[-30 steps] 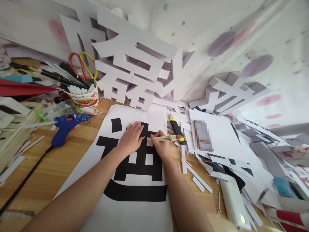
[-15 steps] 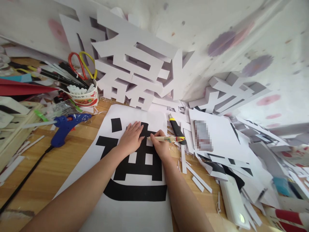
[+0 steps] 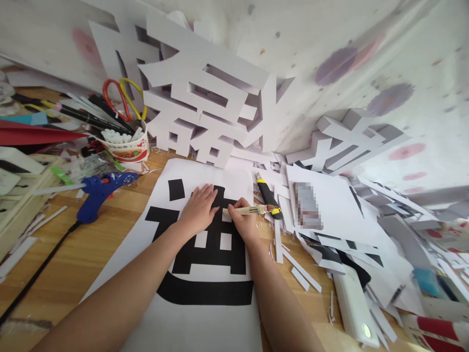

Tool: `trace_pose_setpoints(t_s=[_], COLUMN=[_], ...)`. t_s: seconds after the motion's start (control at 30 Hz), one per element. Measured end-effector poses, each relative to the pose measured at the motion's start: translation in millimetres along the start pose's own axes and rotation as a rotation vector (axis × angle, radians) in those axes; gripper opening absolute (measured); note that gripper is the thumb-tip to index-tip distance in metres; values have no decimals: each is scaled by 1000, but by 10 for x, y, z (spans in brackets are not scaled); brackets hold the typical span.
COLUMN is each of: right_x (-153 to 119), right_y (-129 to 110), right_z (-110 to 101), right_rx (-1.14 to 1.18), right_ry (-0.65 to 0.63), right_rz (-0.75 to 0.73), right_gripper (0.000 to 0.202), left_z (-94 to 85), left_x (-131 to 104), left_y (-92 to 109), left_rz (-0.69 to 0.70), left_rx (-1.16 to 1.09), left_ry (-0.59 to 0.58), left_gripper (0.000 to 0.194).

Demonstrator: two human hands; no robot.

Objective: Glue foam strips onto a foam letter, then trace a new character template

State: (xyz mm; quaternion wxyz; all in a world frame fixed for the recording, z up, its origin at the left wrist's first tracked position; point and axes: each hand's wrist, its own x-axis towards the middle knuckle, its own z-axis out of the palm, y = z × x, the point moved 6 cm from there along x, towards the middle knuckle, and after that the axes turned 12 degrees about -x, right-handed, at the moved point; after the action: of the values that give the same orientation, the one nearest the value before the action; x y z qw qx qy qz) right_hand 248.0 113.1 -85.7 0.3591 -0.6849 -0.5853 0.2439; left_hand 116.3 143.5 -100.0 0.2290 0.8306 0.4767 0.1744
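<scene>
A white sheet [image 3: 190,322] with a large black printed character [image 3: 205,292] lies on the wooden table. My left hand [image 3: 200,209] rests flat on its upper part, fingers spread, holding nothing. Just to the right, my right hand [image 3: 242,220] grips a cream multicolour pen [image 3: 252,210], its tip pointing left at the sheet beside my left thumb. Whether the tip touches the paper is too small to tell. A black and yellow cutter knife [image 3: 268,195] lies close behind the pen's rear end.
At left are a blue glue gun [image 3: 95,193] with a cable and a paper cup [image 3: 128,148] of tools. White cut-out characters [image 3: 220,105] stand behind. Paper strips, stacked sheets [image 3: 340,210] and a white power bank [image 3: 355,305] lie at right.
The rear end of the pen has shifted slightly in my right hand. My left hand and the sheet have not visibly moved.
</scene>
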Motion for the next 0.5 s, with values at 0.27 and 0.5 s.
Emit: trace_pose_setpoints(t_s=[0.27, 0.5], right_x=[-5, -7], right_y=[5, 3], right_z=[2, -7], right_rx=[-8, -6], right_ry=[-5, -6], right_rz=[-16, -11], right_gripper=[26, 26], left_z=[-2, 9], left_x=[1, -2], left_y=[1, 3], left_rz=[0, -2], left_rx=[8, 30], left_ry=[3, -14], left_gripper=[49, 50])
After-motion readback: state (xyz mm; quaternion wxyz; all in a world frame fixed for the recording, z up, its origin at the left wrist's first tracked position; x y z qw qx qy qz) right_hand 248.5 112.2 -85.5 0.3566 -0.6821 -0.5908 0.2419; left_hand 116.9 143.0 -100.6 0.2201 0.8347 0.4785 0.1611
